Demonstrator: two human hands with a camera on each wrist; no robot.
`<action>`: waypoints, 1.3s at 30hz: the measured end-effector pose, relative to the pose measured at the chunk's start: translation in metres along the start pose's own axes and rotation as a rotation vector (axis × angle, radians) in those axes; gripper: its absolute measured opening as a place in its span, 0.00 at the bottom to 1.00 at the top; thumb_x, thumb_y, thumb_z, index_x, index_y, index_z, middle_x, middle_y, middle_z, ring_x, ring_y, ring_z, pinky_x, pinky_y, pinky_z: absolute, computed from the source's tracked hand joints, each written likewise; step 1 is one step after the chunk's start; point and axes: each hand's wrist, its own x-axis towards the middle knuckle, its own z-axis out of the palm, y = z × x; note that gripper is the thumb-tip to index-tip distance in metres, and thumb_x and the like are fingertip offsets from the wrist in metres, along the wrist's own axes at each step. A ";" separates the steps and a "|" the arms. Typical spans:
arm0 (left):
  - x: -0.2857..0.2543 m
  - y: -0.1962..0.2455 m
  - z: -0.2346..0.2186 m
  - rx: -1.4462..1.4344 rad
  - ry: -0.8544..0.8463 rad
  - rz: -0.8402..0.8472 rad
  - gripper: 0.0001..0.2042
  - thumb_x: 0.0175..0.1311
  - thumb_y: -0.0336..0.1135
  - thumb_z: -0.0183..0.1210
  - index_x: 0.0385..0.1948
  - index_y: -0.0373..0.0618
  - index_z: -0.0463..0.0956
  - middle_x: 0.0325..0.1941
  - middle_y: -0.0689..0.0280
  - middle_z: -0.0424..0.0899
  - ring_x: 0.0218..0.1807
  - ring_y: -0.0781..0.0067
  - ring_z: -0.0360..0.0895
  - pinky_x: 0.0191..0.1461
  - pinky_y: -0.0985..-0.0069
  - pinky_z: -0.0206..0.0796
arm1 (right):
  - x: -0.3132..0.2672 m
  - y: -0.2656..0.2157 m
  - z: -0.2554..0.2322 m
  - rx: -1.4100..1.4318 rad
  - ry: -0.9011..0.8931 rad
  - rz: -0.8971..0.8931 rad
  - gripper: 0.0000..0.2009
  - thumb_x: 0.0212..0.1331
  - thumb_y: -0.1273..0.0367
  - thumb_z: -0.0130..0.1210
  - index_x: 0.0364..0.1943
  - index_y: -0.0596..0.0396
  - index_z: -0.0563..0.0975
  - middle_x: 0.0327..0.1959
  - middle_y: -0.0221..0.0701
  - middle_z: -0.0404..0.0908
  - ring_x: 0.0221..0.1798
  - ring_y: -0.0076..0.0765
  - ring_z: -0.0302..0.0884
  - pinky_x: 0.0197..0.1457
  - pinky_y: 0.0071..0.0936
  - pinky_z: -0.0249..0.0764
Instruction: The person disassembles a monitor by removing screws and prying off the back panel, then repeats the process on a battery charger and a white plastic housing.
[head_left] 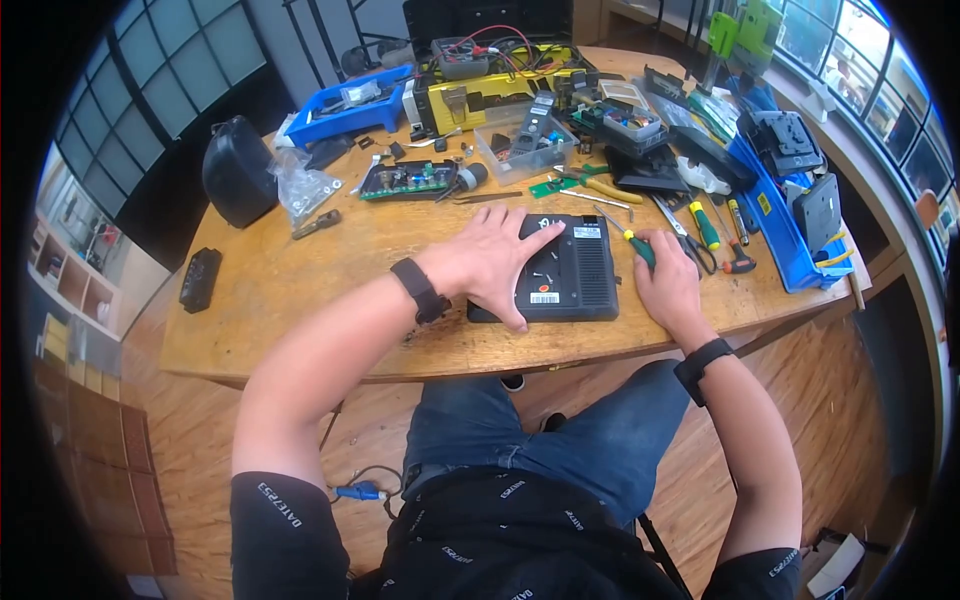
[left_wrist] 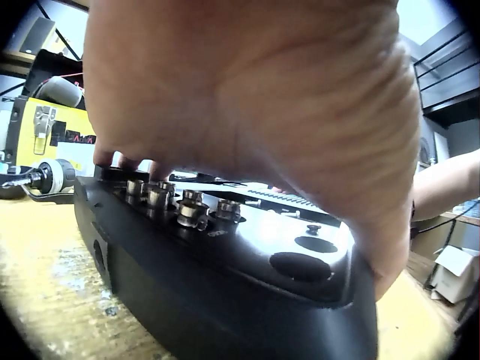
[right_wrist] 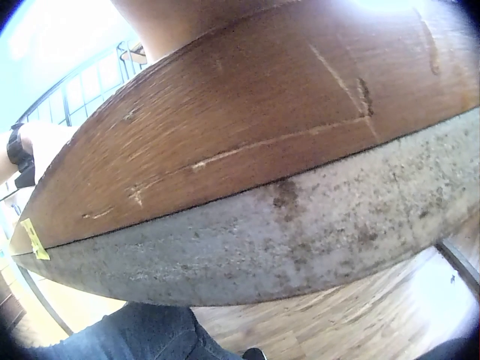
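Note:
A black device (head_left: 592, 285) lies flat on the wooden table, with loose screws, a white label and a vented side facing up. Spread over its left part, my left hand (head_left: 487, 262) rests with fingers straight. In the left wrist view that hand (left_wrist: 247, 97) arches above the black casing (left_wrist: 202, 262), where several metal connectors (left_wrist: 193, 208) stand. Beside the device's right edge, my right hand (head_left: 668, 285) grips a green and yellow screwdriver (head_left: 640, 248), its shaft pointing up and left. The right wrist view shows mostly the table edge; the screwdriver is hidden there.
Behind the device lie a circuit board (head_left: 410, 178), pliers (head_left: 612, 190) and a clear bin (head_left: 525, 150). To the right are scissors (head_left: 685, 232), more screwdrivers and a blue tray (head_left: 785, 235). A black case (head_left: 238, 172) stands at the left; the table's front edge (right_wrist: 247, 206) is near.

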 end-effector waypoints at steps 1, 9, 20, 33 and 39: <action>0.000 -0.001 0.001 -0.004 0.011 0.010 0.68 0.32 0.60 0.80 0.84 0.55 0.49 0.77 0.32 0.57 0.79 0.25 0.53 0.83 0.41 0.47 | 0.000 0.000 0.000 0.003 0.000 -0.003 0.14 0.65 0.71 0.60 0.54 0.51 0.78 0.47 0.43 0.82 0.49 0.58 0.82 0.54 0.49 0.77; -0.014 -0.010 0.012 0.061 0.077 0.012 0.67 0.33 0.60 0.79 0.83 0.53 0.51 0.76 0.31 0.58 0.77 0.25 0.55 0.81 0.40 0.50 | 0.000 0.002 0.001 0.004 -0.005 -0.009 0.14 0.64 0.72 0.60 0.54 0.51 0.77 0.47 0.43 0.81 0.50 0.58 0.81 0.54 0.49 0.77; -0.064 -0.042 0.015 0.048 0.079 -0.053 0.67 0.32 0.60 0.80 0.82 0.51 0.51 0.77 0.32 0.57 0.77 0.24 0.56 0.81 0.42 0.50 | -0.001 0.004 0.002 0.025 0.027 -0.034 0.15 0.63 0.72 0.60 0.53 0.51 0.78 0.47 0.43 0.82 0.49 0.58 0.82 0.52 0.49 0.77; -0.139 -0.099 0.016 0.046 -0.028 -0.264 0.71 0.29 0.56 0.83 0.83 0.52 0.47 0.79 0.37 0.56 0.79 0.30 0.54 0.83 0.46 0.50 | 0.000 0.004 0.003 0.020 0.023 -0.034 0.14 0.63 0.72 0.60 0.53 0.52 0.77 0.47 0.43 0.81 0.48 0.58 0.82 0.51 0.49 0.78; -0.173 -0.126 0.014 0.044 -0.107 -0.413 0.73 0.27 0.56 0.83 0.84 0.52 0.44 0.82 0.38 0.52 0.82 0.30 0.49 0.85 0.46 0.45 | 0.000 0.005 0.003 0.014 0.014 -0.033 0.14 0.63 0.72 0.60 0.52 0.51 0.77 0.47 0.42 0.81 0.48 0.58 0.82 0.51 0.49 0.78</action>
